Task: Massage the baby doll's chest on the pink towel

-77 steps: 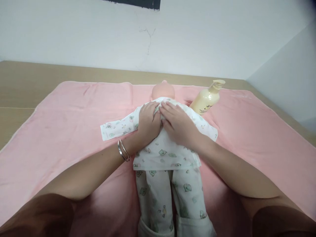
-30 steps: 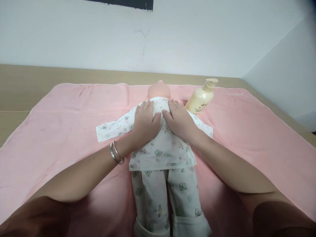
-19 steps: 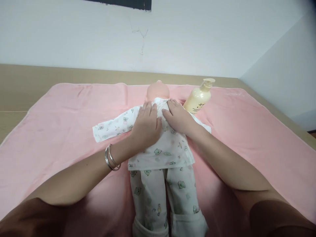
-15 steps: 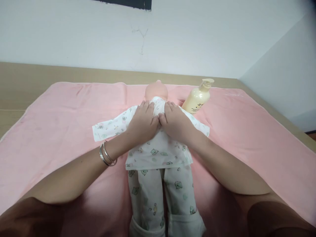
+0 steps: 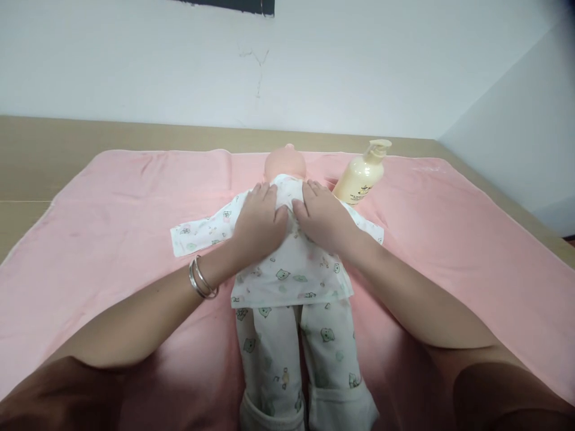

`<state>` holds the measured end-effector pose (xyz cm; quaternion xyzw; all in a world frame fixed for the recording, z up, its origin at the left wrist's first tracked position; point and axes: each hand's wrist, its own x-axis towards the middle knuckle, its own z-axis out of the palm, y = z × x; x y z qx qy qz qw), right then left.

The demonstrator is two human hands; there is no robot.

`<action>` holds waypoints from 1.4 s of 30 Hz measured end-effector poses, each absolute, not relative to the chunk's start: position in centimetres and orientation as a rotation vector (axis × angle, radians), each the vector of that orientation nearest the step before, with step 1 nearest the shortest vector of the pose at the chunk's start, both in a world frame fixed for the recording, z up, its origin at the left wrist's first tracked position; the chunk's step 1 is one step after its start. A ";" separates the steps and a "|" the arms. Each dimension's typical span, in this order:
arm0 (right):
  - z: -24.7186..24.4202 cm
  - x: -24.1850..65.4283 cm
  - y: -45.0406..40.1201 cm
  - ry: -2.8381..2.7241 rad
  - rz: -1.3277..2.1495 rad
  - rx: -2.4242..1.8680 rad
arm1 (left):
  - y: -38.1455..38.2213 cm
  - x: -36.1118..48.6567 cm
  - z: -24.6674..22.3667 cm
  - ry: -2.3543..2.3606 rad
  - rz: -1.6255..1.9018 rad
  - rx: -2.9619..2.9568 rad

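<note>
A baby doll (image 5: 284, 163) lies stretched out on a pink blanket, its head at the far end. It wears a white printed top (image 5: 294, 281) and matching trousers (image 5: 330, 344) with turned-up cuffs. My left hand (image 5: 262, 220) rests flat on the left side of the doll's upper body, fingers pointing up toward its shoulder. On the other side, my right hand (image 5: 324, 215) lies flat the same way. The thumbs are near each other over the middle, with a small gap between them. Two silver bangles (image 5: 202, 278) circle my left wrist.
Beyond my right hand, a cream-coloured pump bottle (image 5: 360, 179) stands tilted in view, close to the doll's shoulder. The pink blanket (image 5: 449, 251) covers most of a wooden surface (image 5: 36, 143). A white wall (image 5: 179, 72) rises behind it.
My thumbs have moved apart from nearly touching, and both hands have slid slightly outward on the doll's upper body. The view has shifted a little.
</note>
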<state>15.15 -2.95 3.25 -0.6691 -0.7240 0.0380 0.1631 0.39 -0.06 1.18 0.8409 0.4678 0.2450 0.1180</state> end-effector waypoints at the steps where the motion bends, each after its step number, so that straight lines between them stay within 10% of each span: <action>1: 3.2 14.6 -3.6 -2.100 0.063 -1.892 | 0.7 0.3 1.1 1.372 0.723 2.420; 42: 2.4 15.3 -2.0 -2.008 0.075 -1.798 | 1.5 0.3 0.1 1.383 0.885 2.356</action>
